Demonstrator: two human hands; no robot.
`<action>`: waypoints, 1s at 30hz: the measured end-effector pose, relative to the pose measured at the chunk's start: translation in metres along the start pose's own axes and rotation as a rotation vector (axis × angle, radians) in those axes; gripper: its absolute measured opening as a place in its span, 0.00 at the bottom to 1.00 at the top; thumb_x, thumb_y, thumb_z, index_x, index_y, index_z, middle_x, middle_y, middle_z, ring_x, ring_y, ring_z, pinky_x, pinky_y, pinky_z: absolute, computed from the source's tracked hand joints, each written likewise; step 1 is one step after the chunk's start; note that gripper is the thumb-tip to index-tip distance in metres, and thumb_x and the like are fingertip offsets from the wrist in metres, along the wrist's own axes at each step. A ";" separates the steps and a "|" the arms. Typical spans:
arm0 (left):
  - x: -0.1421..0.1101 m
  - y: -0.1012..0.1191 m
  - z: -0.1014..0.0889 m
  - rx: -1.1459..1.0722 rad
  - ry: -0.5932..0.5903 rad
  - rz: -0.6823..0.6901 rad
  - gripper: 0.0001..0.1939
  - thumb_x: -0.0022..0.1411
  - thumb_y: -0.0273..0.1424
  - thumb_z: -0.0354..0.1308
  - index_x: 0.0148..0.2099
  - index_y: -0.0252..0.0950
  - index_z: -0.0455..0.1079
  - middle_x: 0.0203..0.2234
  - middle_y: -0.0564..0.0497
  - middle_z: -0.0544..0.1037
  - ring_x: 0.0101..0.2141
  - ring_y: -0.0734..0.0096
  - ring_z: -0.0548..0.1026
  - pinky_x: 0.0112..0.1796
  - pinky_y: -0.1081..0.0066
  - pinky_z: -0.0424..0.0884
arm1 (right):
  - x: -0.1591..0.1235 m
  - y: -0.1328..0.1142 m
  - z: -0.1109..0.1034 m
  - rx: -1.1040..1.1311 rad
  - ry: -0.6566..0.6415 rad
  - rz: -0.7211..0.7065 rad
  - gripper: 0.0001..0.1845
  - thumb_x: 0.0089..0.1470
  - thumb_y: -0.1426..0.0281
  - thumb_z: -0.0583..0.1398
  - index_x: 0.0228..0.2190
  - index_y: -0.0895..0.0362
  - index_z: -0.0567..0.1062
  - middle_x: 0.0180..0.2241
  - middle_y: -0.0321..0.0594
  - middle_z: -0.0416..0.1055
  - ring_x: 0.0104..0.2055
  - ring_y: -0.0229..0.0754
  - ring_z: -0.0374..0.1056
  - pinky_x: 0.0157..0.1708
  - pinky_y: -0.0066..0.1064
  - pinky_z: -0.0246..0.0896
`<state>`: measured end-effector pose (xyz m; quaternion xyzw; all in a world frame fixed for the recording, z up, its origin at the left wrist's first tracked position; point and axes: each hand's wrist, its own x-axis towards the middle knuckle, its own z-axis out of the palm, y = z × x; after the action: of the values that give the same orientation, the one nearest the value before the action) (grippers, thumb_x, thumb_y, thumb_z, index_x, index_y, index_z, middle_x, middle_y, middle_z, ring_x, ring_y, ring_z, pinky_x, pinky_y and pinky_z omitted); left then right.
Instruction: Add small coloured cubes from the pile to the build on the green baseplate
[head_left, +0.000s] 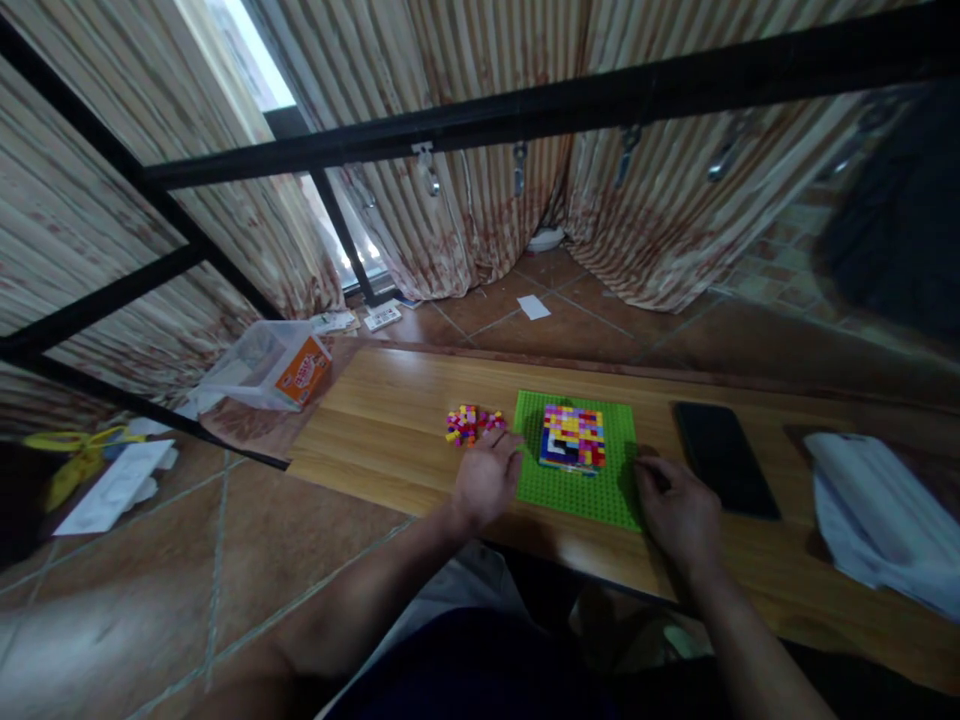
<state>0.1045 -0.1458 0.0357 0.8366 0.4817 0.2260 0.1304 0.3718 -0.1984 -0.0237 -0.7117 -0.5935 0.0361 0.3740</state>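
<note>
A green studded baseplate [619, 500] lies on the wooden table, bearing a square block of many-coloured toy bricks [576, 432] with a dark gap and a white patch toward its left front. Just left of the plate is a loose pile of small pink, red, yellow and orange bricks [465, 424]. My left hand [489, 478] lies at the near side of this pile, its fingers stretched out and partly over the bricks. At the plate's right edge my right hand [681, 508] has its fingers curled in with the thumb; what they hold, if anything, is hidden.
A black phone [726, 458] lies right of my right hand, with a white plastic packet [877, 510] beyond it. A clear plastic box with an orange label [262, 368] stands off the table's left end. A black metal frame [480, 135] crosses before the striped curtains [480, 220].
</note>
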 end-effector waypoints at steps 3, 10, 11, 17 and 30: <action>-0.011 -0.027 -0.007 0.021 0.016 -0.118 0.12 0.64 0.25 0.50 0.47 0.36 0.71 0.39 0.47 0.75 0.40 0.68 0.74 0.44 0.68 0.72 | 0.000 -0.001 -0.001 -0.006 0.000 -0.005 0.17 0.57 0.58 0.53 0.33 0.55 0.77 0.34 0.43 0.76 0.33 0.44 0.72 0.34 0.34 0.64; -0.013 -0.049 -0.014 0.043 -0.001 -0.110 0.11 0.63 0.25 0.52 0.45 0.37 0.73 0.43 0.47 0.75 0.45 0.68 0.73 0.49 0.69 0.69 | 0.000 0.000 0.000 -0.020 0.004 0.005 0.17 0.57 0.59 0.54 0.33 0.56 0.78 0.35 0.44 0.76 0.32 0.44 0.71 0.33 0.34 0.64; -0.011 -0.049 -0.013 0.065 -0.015 -0.105 0.10 0.63 0.26 0.53 0.44 0.37 0.73 0.42 0.48 0.75 0.45 0.68 0.73 0.49 0.68 0.69 | 0.000 0.000 0.000 -0.018 0.004 0.011 0.17 0.56 0.59 0.54 0.33 0.56 0.78 0.35 0.44 0.76 0.32 0.44 0.71 0.33 0.34 0.64; -0.006 -0.050 -0.012 0.120 -0.039 -0.098 0.09 0.64 0.27 0.52 0.41 0.37 0.74 0.40 0.48 0.75 0.44 0.68 0.72 0.50 0.67 0.69 | 0.000 0.000 -0.001 -0.010 -0.013 0.021 0.17 0.56 0.59 0.54 0.33 0.57 0.77 0.34 0.44 0.76 0.32 0.43 0.71 0.34 0.33 0.64; 0.009 0.012 -0.010 -0.388 -0.072 -0.073 0.08 0.63 0.28 0.53 0.39 0.37 0.74 0.30 0.52 0.78 0.29 0.76 0.74 0.33 0.77 0.69 | 0.002 -0.003 0.000 0.015 -0.010 0.035 0.17 0.57 0.60 0.53 0.33 0.56 0.77 0.34 0.43 0.76 0.34 0.44 0.71 0.37 0.35 0.65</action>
<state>0.1120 -0.1440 0.0522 0.7853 0.4543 0.2796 0.3143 0.3701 -0.1971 -0.0213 -0.7191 -0.5825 0.0509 0.3756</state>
